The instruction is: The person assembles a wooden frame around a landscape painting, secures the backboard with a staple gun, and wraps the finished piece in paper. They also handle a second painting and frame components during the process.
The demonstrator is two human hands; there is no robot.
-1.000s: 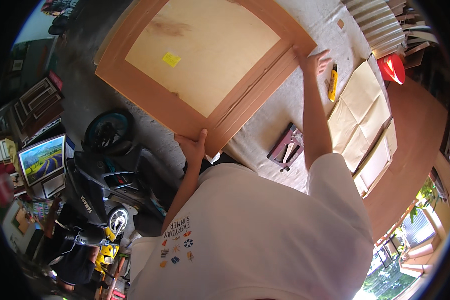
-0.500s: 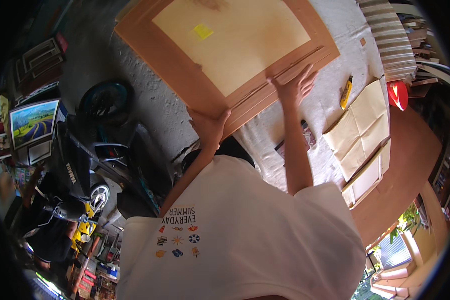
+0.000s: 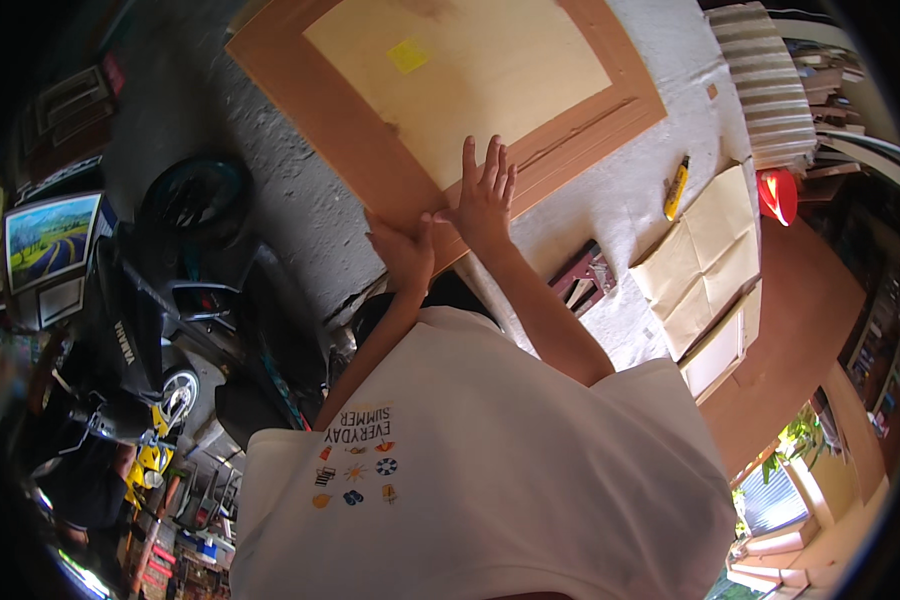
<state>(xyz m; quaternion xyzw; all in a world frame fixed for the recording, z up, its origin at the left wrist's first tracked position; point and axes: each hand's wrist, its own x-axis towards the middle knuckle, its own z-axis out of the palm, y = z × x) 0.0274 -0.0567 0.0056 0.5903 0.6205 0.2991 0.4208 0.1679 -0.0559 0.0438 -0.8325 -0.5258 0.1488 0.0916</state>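
A flat rectangular panel with a brown taped border lies in front of me. Its middle is a cream sheet bearing a yellow sticky note. At the panel's near corner, my left hand grips the edge, thumb on top and its other fingers partly hidden. My right hand rests over the near border close to that corner, fingers stretched and spread, holding nothing. Beyond it, a raised crease runs along the brown tape.
Right of the panel, a yellow utility knife and creased brown paper lie on the pale-covered surface. A dark red box sits beside my right forearm. A motorcycle and a framed landscape picture stand at left.
My right hand has moved left along the near border toward my left hand, from the crease to the corner. My left hand stays at the corner. More of the dark red box shows.
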